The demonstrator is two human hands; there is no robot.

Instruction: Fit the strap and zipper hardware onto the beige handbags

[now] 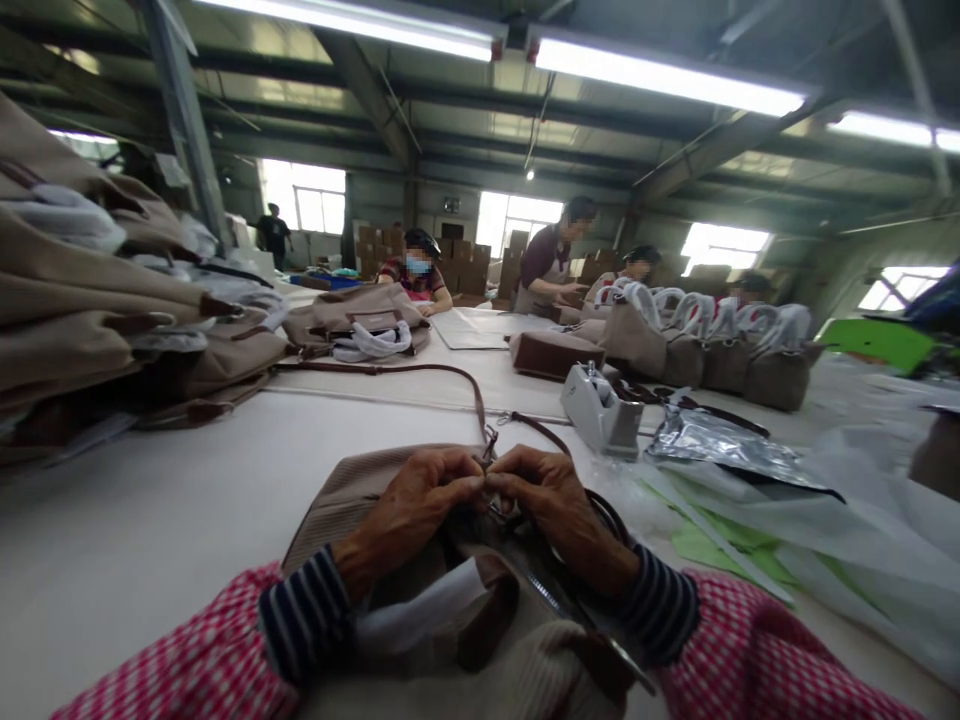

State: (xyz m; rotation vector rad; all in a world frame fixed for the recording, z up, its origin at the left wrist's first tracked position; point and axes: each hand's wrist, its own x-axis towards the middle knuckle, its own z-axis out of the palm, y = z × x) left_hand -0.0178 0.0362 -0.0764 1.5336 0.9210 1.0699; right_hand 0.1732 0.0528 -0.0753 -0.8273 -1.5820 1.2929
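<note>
Left hand (424,490): thumb and finger pinched on strap clasp (490,440)
Right hand (559,500): pinched there too
Bag (544,645): below both hands
White tabletop (187,510): spreads broadly past bag's left edge
Tape dispenser (598,412): beyond right hand, marking too small to read

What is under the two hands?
A tan bag lies under the left hand and right hand; its white-wrapped handle and part of a zipper show. The hands cover exactly what they pinch and the bag surface directly beneath.
</note>
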